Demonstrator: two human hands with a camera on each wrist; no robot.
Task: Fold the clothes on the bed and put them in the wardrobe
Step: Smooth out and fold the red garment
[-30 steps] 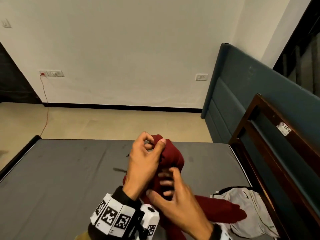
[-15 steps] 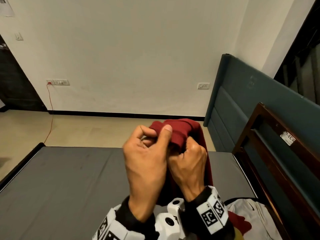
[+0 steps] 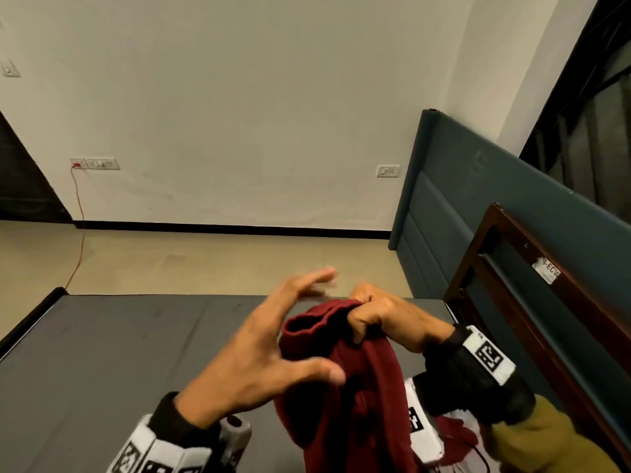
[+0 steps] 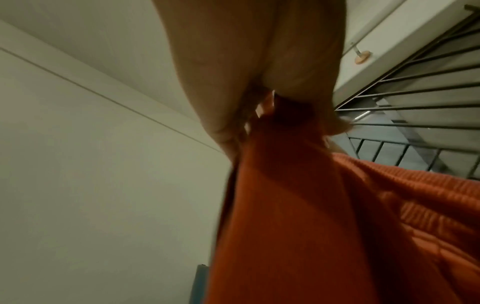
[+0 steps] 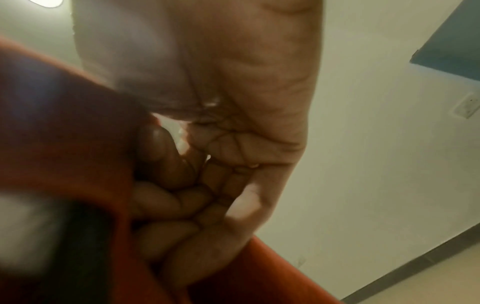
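Observation:
A maroon garment point(image 3: 358, 387) hangs over the grey bed point(image 3: 119, 353). My right hand point(image 3: 379, 315) grips its ribbed hem at the top, fingers curled tight round the cloth. The right wrist view shows those curled fingers point(image 5: 182, 205) against the maroon garment point(image 5: 64, 154). My left hand point(image 3: 273, 336) is just left of the hem with fingers spread straight and the thumb near the cloth, holding nothing. In the blurred left wrist view, the maroon garment point(image 4: 311, 226) hangs below my left hand point(image 4: 259, 72). No wardrobe is in view.
A whitish garment point(image 3: 476, 460) lies on the bed at the lower right, partly under my right arm. A dark wooden headboard point(image 3: 512, 302) and a teal padded panel point(image 3: 478, 199) stand along the right. Beige floor and a white wall lie beyond the bed.
My left hand has let go of the maroon hem and spread open. My right hand has kept its grip and shifted to the right and lower with the garment.

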